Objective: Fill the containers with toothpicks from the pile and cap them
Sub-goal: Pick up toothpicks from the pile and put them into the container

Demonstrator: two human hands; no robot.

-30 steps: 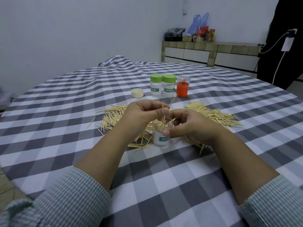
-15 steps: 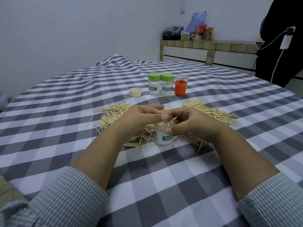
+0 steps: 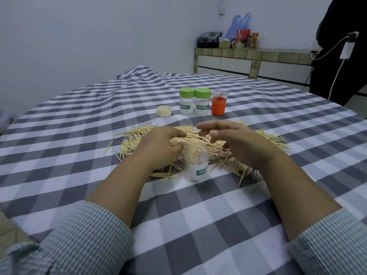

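Clear round container (image 3: 196, 163) — thin wooden toothpicks (image 3: 264, 135) strewn.

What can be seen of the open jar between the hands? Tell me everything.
The open jar is a small clear cylinder that looks like plastic, with a white label bearing green-backed letters reading "TOOT", the rest turned away. It has no cap. It stands upright on the checked cloth at the near edge of the toothpick pile, packed with toothpicks. The left hand seems to touch its rim; the right hand hovers clear.
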